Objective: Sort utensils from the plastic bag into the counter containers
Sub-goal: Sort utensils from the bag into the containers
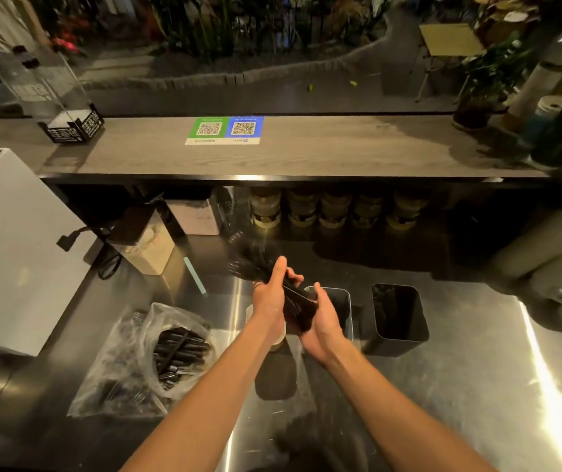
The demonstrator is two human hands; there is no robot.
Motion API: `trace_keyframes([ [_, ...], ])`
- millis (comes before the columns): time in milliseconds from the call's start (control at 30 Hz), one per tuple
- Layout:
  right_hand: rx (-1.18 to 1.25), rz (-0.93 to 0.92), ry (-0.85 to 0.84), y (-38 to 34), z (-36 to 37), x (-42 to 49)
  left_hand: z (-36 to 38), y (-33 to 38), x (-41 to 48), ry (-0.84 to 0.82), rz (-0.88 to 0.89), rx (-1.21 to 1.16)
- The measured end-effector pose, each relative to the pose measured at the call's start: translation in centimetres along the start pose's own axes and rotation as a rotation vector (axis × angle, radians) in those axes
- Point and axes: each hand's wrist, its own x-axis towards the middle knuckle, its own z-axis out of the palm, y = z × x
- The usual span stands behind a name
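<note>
Dim, warm light. A stainless-steel worktop (477, 386) fills the foreground, w/ a bright glare streak at right. A white boxy appliance (10, 250) sits at its far left. Across the middle runs a raised grey wood-grain bar ledge (306, 155) w/ black front edge. On the ledge: a green-and-blue QR-code sign (225, 130) flat at centre, a clear acrylic stand w/ black base (68, 124) at left, a dark potted plant (477, 97) at right. Under the ledge, in shadow, a row of round jars (334, 207); labels unreadable. Beyond: dark grey floor (272, 93), a curved stone-edged planter bed (238, 74) full of foliage, and a small yellowish folding table (449, 39) at upper right.
</note>
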Motion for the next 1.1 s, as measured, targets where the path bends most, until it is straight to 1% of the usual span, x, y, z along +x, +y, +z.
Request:
trace_keyframes([
  [67, 0.020, -0.014, 0.072, -0.5, -0.2, -0.3, 0.5, -0.9, -0.2, -0.017, 0.009, 0.023],
  [133, 0.003, -0.020, 0.098, -1.1, -0.8, -0.8, 0.9, -1.5, -0.1, -0.061, 0.019, 0.083],
  [267, -0.078, -0.057, 0.096, -2.4, -2.6, -1.4, 1.5, -2.4, 0.0, -0.125, -0.018, 0.165],
  [333, -0.186, -0.087, 0.084, -2.9, -3.2, -1.7, 1.8, -2.8, 0.0, -0.149, -0.057, 0.169],
  [400, -0.379, -0.181, 0.103, -3.5, -3.7, -1.8, 2.0, -3.2, 0.5, -0.157, -0.075, 0.206],
  [467, -0.548, -0.319, 0.163, -4.5, -4.2, -1.6, 2.0, -3.7, 0.9, -0.148, -0.093, 0.307],
  [533, -0.623, -0.435, 0.193, -5.7, -4.7, -1.2, 2.3, -4.2, 1.2, -0.122, -0.086, 0.421],
  [633, -0.672, -0.510, 0.087, -7.6, -5.2, -0.2, 2.9, -5.0, 1.5, -0.133, -0.092, 0.514],
  [667, -0.668, -0.503, 0.031, -8.3, -5.3, 0.1, 3.1, -5.3, 1.6, -0.141, -0.077, 0.549],
  [767, -0.647, -0.405, -0.117, -9.9, -5.3, 0.8, 3.7, -5.6, 1.6, -0.204, -0.006, 0.649],
  [833, -0.683, -0.372, -0.190, -10.6, -5.2, 0.6, 3.5, -6.2, 2.2, -0.250, 0.035, 0.715],
  [900, -0.761, -0.418, -0.187, -10.7, -5.3, 0.5, 3.1, -6.5, 2.8, -0.247, 0.036, 0.808],
  [967, -0.814, -0.478, -0.157, -10.5, -5.4, 0.6, 2.7, -6.6, 3.2, -0.209, 0.023, 0.910],
  [1100, -0.810, -0.530, -0.126, -10.2, -5.6, 0.6, 2.1, -6.4, 3.5, -0.213, 0.042, 1.018],
])
